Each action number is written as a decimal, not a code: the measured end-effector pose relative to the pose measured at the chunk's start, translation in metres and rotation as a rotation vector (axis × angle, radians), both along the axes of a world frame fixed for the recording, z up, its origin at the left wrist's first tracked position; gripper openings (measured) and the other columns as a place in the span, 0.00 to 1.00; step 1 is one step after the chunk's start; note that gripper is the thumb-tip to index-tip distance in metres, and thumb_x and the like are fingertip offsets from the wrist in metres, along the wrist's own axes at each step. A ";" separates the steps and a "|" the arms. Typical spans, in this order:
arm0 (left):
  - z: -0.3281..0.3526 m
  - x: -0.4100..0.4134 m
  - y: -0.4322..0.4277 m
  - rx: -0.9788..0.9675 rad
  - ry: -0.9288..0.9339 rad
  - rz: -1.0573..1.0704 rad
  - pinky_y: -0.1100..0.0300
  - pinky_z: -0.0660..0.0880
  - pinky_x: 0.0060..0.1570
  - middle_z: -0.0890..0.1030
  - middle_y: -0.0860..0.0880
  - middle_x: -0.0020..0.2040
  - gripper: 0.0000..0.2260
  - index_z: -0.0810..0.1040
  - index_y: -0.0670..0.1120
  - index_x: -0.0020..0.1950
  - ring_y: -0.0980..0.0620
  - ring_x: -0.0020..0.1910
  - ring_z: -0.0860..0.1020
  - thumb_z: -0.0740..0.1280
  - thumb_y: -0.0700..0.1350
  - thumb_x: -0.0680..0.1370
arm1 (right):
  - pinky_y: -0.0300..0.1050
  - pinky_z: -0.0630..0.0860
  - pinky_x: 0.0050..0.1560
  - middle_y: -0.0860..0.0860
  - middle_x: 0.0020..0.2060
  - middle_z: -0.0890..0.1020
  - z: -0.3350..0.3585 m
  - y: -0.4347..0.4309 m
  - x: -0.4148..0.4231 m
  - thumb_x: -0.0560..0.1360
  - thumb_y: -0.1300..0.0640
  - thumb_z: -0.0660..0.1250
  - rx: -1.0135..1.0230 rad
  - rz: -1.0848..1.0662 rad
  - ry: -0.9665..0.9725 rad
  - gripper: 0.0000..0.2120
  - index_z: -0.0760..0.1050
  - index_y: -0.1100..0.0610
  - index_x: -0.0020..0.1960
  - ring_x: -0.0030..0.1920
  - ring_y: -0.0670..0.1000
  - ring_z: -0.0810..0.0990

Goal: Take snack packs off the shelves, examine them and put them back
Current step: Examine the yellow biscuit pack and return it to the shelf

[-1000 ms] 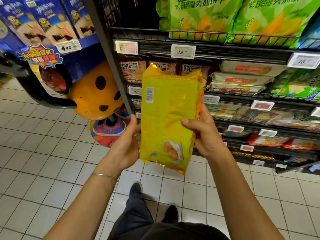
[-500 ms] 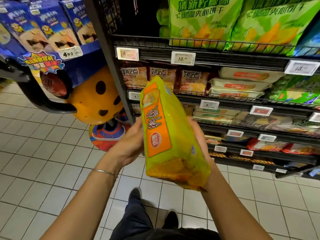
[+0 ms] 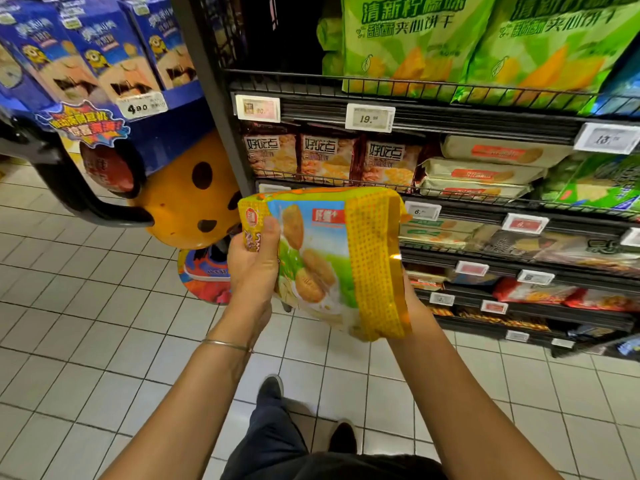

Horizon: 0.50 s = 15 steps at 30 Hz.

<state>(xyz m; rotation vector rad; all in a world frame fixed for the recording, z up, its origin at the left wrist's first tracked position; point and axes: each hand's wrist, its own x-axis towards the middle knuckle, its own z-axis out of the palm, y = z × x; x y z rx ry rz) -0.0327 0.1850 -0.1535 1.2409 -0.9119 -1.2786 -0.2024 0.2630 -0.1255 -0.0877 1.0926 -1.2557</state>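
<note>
A yellow biscuit pack (image 3: 329,258) is held in front of me at waist height, its printed front with pictured biscuits facing up. My left hand (image 3: 254,265) grips its left end, thumb laid over the front. My right hand (image 3: 412,299) supports the pack from below and behind on the right; only a little of it shows past the pack's edge. The black wire shelves (image 3: 450,95) stand just beyond the pack, stocked with more snack packs.
Large green biscuit bags (image 3: 415,43) fill the top shelf, brown packs (image 3: 332,157) the one below. A blue box display (image 3: 86,53) and an orange spotted figure (image 3: 187,202) stand at the left. White tiled floor (image 3: 86,323) lies underfoot, with my shoes (image 3: 272,389) below.
The pack has been turned over from its yellow back, past its side, to show the front. It also sits lower now, and my left thumb has come onto the front.
</note>
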 end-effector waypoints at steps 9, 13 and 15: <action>-0.016 0.014 -0.004 0.213 -0.072 0.199 0.65 0.79 0.29 0.87 0.57 0.39 0.24 0.75 0.48 0.55 0.59 0.37 0.86 0.78 0.62 0.72 | 0.58 0.82 0.56 0.58 0.63 0.84 -0.020 -0.005 -0.029 0.62 0.37 0.83 -0.399 0.274 -0.072 0.33 0.85 0.52 0.61 0.63 0.59 0.83; -0.009 0.028 -0.008 0.175 -0.242 0.051 0.64 0.79 0.30 0.88 0.55 0.41 0.24 0.77 0.49 0.52 0.55 0.40 0.87 0.71 0.69 0.74 | 0.56 0.84 0.53 0.57 0.60 0.86 -0.026 0.000 -0.033 0.59 0.46 0.87 -0.468 0.219 -0.096 0.30 0.87 0.51 0.59 0.59 0.58 0.86; 0.001 0.044 -0.014 0.124 -0.309 0.006 0.56 0.81 0.38 0.88 0.50 0.43 0.26 0.78 0.47 0.50 0.50 0.45 0.87 0.65 0.71 0.77 | 0.58 0.83 0.54 0.57 0.62 0.85 -0.028 0.002 -0.035 0.62 0.45 0.85 -0.503 0.168 -0.184 0.29 0.86 0.53 0.61 0.61 0.59 0.84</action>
